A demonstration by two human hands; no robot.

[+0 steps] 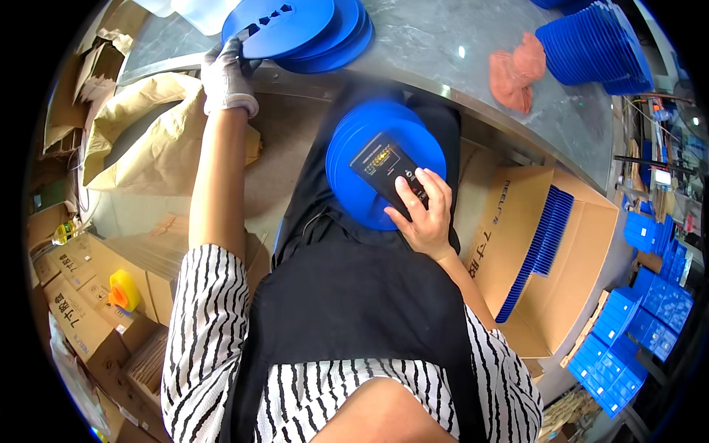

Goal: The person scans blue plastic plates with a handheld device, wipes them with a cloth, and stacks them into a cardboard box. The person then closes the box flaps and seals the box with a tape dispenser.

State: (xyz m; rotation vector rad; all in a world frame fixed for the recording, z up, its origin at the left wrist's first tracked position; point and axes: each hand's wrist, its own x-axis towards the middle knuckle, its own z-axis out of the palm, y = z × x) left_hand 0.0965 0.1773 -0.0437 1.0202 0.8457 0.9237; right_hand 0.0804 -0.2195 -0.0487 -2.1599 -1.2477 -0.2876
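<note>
My left hand (227, 77), in a grey-and-white glove, has its fingers closed on the near left rim of a blue reel disc (284, 22). This disc tops a small, uneven stack at the edge of the grey table (421, 44). Another stack of blue discs (347, 181) rests on my lap. On it lies a flat black rectangle (380, 162) with small coloured and white marks; I cannot tell whether it is a phone or a printed card. My bare right hand (428, 214) is on its lower right part, fingers spread, thumb over the blue disc. The fingers cover one corner.
An orange-pink cloth (517, 74) lies near the table edge, beside tall stacked blue discs (591, 48). An open carton (591, 229) with blue discs stands right; an open brown paper sack (144, 136) stands left. Cartons (85, 295), a yellow tape roll (124, 290) and blue bins (609, 369) lie farther out.
</note>
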